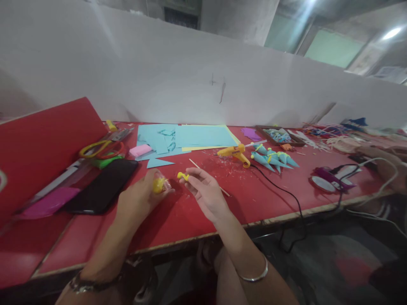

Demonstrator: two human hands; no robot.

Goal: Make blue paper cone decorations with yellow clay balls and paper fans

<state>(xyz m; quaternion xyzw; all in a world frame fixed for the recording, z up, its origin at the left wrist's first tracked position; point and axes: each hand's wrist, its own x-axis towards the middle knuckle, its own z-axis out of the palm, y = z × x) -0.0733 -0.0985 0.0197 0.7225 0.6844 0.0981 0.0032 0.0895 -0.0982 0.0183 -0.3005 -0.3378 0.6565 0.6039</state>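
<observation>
My left hand (140, 197) is closed around a small clear plastic packet with yellow stuff (160, 185) inside. Close beside it, my right hand (205, 190) pinches a small lump of yellow clay-like material (182, 175) between thumb and fingertips. Both hands are above the front part of the red table. A thin wooden stick (224, 192) lies on the table, partly behind my right hand. Just beyond my left hand is a pointed blue paper piece (160, 162). Several blue paper cones (270, 160) with yellow trim lie in a cluster to the right.
A yellow glue gun (234, 153) lies mid-table, its black cord (289, 192) running over the front edge. At left are a black phone (103, 186), scissors (95, 149) and a pink packet (51, 203). Blue sheets (205, 136) lie along the wall. Another person's hand (378, 159) is at far right.
</observation>
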